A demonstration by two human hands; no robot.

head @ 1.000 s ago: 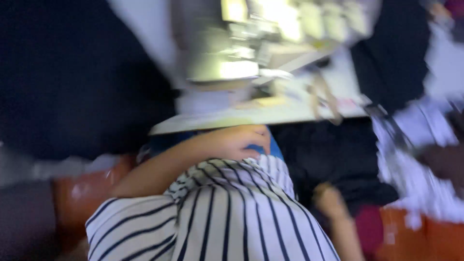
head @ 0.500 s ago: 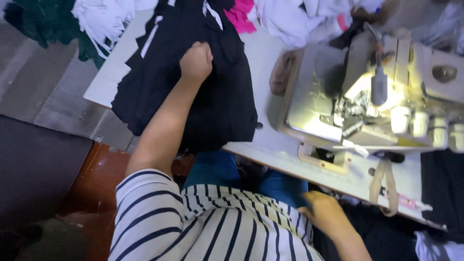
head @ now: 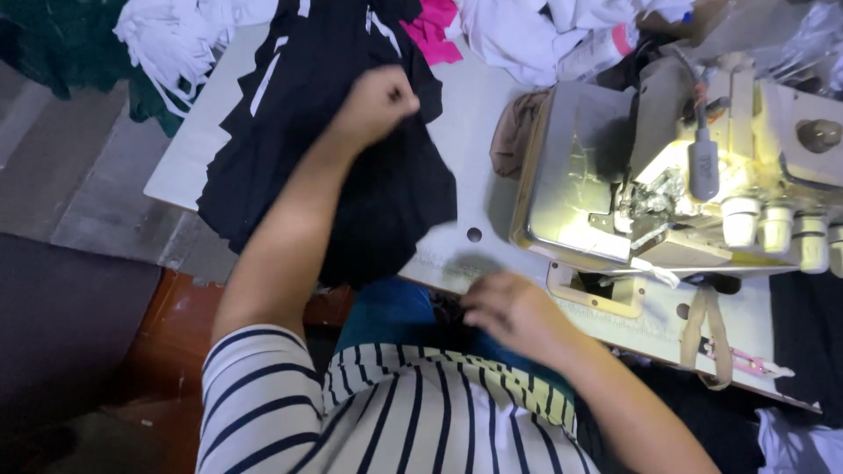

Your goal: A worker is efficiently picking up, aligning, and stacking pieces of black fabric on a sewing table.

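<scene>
My left hand (head: 379,104) is stretched out over the white table (head: 474,167), closed in a fist on a pile of black fabric (head: 351,175). The pile hangs over the table's near edge. My right hand (head: 514,312) is at the front edge of the table, just above my lap, with fingers curled and blurred. Whether it holds anything is not clear. A cream overlock sewing machine (head: 667,184) stands to the right of both hands, its work light on.
White cloth (head: 167,35), pink cloth (head: 435,31) and more white garments (head: 536,35) are heaped at the table's far side. A tan strap (head: 702,338) hangs at the front edge. Dark fabric (head: 803,325) lies at the right. An orange-brown seat (head: 176,333) is below.
The view swung from a blurred look at my lap onto the table. My left hand stays on the black fabric, and my right hand has risen from my lap to the table's edge.
</scene>
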